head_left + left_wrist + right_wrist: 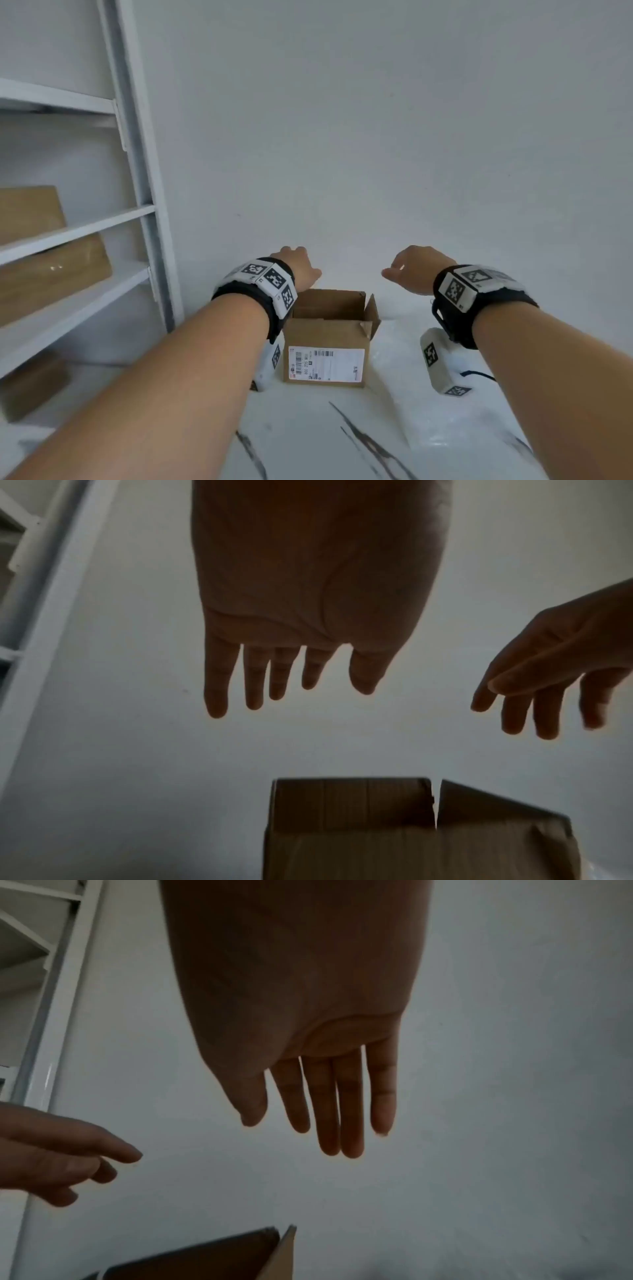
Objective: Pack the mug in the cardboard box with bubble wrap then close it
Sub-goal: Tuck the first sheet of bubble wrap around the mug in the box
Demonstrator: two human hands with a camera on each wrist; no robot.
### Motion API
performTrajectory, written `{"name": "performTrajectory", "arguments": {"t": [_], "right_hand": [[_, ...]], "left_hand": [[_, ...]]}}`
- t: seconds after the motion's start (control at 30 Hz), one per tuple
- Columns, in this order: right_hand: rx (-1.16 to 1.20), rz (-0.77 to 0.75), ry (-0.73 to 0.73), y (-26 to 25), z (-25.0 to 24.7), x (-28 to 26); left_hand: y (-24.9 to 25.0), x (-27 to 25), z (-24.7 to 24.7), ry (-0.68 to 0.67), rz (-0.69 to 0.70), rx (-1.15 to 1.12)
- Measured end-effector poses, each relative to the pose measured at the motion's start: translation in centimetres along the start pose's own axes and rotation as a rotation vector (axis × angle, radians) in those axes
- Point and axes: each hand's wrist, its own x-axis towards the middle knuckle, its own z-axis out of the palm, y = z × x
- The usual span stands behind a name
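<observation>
A small cardboard box (327, 346) with a shipping label stands on the marble table, its top flaps up. My left hand (297, 269) hovers above the box's far left corner and my right hand (409, 269) hangs to the right of it. Both hold nothing. The left wrist view shows my left hand (291, 680) with straight, spread fingers above the box (411, 831). In the right wrist view my right hand (329, 1110) also has straight fingers, with a corner of the box (226, 1259) below. A translucent sheet, seemingly bubble wrap (442, 425), lies right of the box. No mug is in view.
A white shelf unit (137, 192) stands at the left with several brown cardboard boxes (51, 270) on its shelves. A plain white wall closes the back. The marble table (308, 438) has dark veins near its front.
</observation>
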Motion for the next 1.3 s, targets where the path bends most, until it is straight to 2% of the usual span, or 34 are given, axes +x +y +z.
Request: {"name": "performTrajectory", "arguments": {"t": [0.2, 0.4, 0.53, 0.7, 0.97, 1.13, 1.23, 1.3], "right_hand": [[0.073, 0.108, -0.105, 0.1, 4.5, 1.0], [0.237, 0.144, -0.212, -0.4, 7.5, 2.8], [0.259, 0.133, -0.207, -1.3, 8.5, 4.1], [0.27, 0.099, -0.109, -1.6, 9.1, 5.0], [0.358, 0.084, 0.102, -1.0, 10.5, 4.9], [0.395, 0.132, 0.06, -1.0, 11.6, 5.1], [0.395, 0.147, 0.026, -1.3, 11.8, 5.1], [0.38, 0.156, 0.006, -1.5, 11.8, 5.0]], "left_hand": [[-2.2, 1.4, 4.1, -0.084, -0.14, -0.08], [-3.2, 3.6, 6.1, -0.138, -0.173, -0.19], [-3.5, 4.6, 7.0, -0.13, -0.174, -0.264], [-4.2, 5.3, 7.2, -0.04, -0.162, -0.233], [-5.3, 5.8, 8.3, 0.198, -0.087, -0.304], [-5.7, 5.1, 9.0, 0.319, -0.105, -0.38], [-5.7, 4.7, 9.3, 0.338, -0.112, -0.383], [-5.5, 4.5, 9.7, 0.302, -0.08, -0.336]]}}
